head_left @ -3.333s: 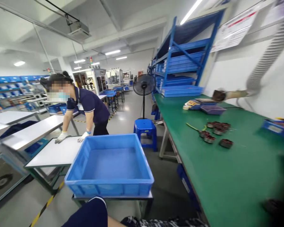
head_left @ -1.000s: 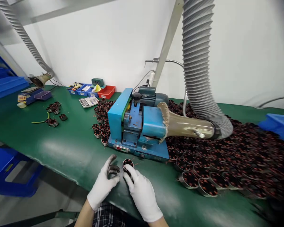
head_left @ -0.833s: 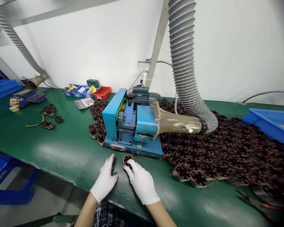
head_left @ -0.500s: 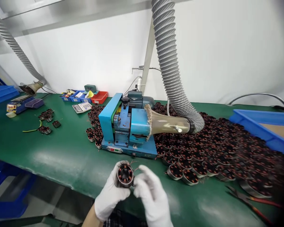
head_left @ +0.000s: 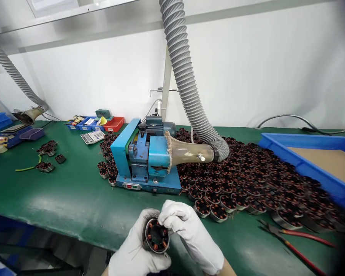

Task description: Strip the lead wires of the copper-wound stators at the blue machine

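My left hand (head_left: pixel 140 245), in a white glove, is wrapped round a motor stator (head_left: pixel 157 235). The stator is a short metal ring with copper windings and a dark middle, its open face turned up towards me. My right hand (head_left: pixel 179 216), gloved too, has its fingers pinched together at the stator's upper right rim. What lies between those fingertips is hidden. Both hands are in front of a blue belt-driven machine (head_left: pixel 145 153) and over the near edge of the green bench (head_left: pixel 74 207).
Many similar stators (head_left: pixel 232 184) crowd the bench right of the machine. Red-handled pliers (head_left: pixel 287 234) lie at the near right. A blue tray (head_left: pixel 319 153) stands behind. A grey duct hose (head_left: pixel 186 76) descends to the machine. A calculator (head_left: pixel 92 137) and small bins (head_left: pixel 115 124) are further left.
My right hand has closed in from beside the stator to its upper rim. The stator has moved slightly down and right in view, and the camera has turned a little right.
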`<state>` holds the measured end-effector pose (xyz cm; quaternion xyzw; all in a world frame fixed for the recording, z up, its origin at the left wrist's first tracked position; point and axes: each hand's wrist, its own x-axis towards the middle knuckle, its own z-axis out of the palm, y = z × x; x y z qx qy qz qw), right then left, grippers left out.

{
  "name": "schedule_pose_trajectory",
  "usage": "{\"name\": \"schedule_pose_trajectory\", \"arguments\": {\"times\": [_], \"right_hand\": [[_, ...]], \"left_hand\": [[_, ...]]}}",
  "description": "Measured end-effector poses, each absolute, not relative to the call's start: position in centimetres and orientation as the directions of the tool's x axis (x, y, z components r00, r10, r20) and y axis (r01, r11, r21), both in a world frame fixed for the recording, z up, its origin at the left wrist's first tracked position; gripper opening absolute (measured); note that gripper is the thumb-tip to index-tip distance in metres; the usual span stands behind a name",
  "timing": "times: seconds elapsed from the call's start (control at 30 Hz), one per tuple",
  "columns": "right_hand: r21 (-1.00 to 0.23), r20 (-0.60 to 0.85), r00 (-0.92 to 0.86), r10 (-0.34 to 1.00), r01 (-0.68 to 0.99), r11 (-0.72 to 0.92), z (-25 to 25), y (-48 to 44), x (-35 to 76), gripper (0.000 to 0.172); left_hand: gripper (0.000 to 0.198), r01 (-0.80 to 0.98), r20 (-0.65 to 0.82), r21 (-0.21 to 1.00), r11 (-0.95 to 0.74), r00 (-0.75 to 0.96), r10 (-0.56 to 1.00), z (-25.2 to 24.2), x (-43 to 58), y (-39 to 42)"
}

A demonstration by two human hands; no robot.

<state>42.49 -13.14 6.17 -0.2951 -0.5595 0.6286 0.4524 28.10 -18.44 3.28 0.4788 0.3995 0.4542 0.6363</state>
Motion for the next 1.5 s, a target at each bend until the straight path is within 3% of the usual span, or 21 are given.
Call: {"name": "schedule_pose_trajectory", "arguments": {"times": [0.13, 0.2, 0.23, 0.3, 0.37, 0.47, 0.7, 0.83, 1.07, 1.37, 1.5], "right_hand": [[-0.848, 0.046, -0.276, 0.960, -0.519, -0.109, 6.7, -12.3, 44.5, 0.026], [-0.802, 0.067, -0.019, 0.998, -0.595, 0.043, 6.7, -12.3, 45.6, 0.025], [-0.823, 0.120, 0.140, 0.983, -0.540, 0.177, 6.5, -12.6, 45.9, 0.022], [-0.900, 0.331, 0.288, 0.899, -0.190, 0.392, 5.8, -13.5, 45.8, 0.015], [-0.822, 0.565, 0.172, 0.807, 0.206, 0.531, 4.7, -14.3, 44.7, 0.011], [-0.722, 0.614, 0.037, 0.788, 0.429, 0.542, 3.3, -14.1, 42.3, 0.025], [-0.943, 0.218, 0.114, 0.969, 0.279, 0.179, 1.7, -8.8, 40.2, 0.027], [-0.958, 0.236, 0.150, 0.960, 0.202, 0.204, 0.9, -6.4, 40.1, 0.024], [-0.948, 0.272, 0.162, 0.949, 0.214, 0.235, 1.3, -5.0, 40.4, 0.023], [-0.934, 0.327, 0.169, 0.930, 0.210, 0.290, 0.6, -7.9, 40.5, 0.018], [-0.946, 0.288, 0.172, 0.942, 0.201, 0.253, 0.6, -7.0, 40.3, 0.018]], "left_hand": [[0.054, -0.097, 0.002, 0.995, 0.022, 0.242, 0.970, 3.7, 28.4, -18.5], [0.052, -0.047, 0.038, 0.998, -0.030, 0.196, 0.980, 3.9, 28.6, -18.4], [0.051, -0.017, 0.067, 0.998, -0.065, 0.157, 0.985, 4.0, 28.7, -18.2], [0.047, 0.064, 0.153, 0.985, -0.158, 0.075, 0.985, 4.2, 29.0, -17.7], [0.041, 0.132, 0.246, 0.960, -0.247, 0.020, 0.969, 4.2, 29.5, -16.8], [0.035, 0.176, 0.255, 0.955, -0.241, -0.064, 0.965, 3.6, 30.3, -14.9], [0.037, 0.115, 0.085, 0.991, -0.067, -0.157, 0.984, 0.7, 31.0, -9.5], [0.037, 0.043, 0.111, 0.993, -0.105, -0.150, 0.982, 0.0, 31.4, -7.4], [0.033, 0.079, 0.184, 0.982, -0.172, -0.176, 0.967, -0.3, 32.1, -5.9], [0.033, 0.032, 0.123, 0.992, -0.119, -0.212, 0.969, -1.0, 31.7, -9.0], [0.035, 0.011, 0.119, 0.993, -0.119, -0.164, 0.979, -0.9, 31.5, -8.2]]}}
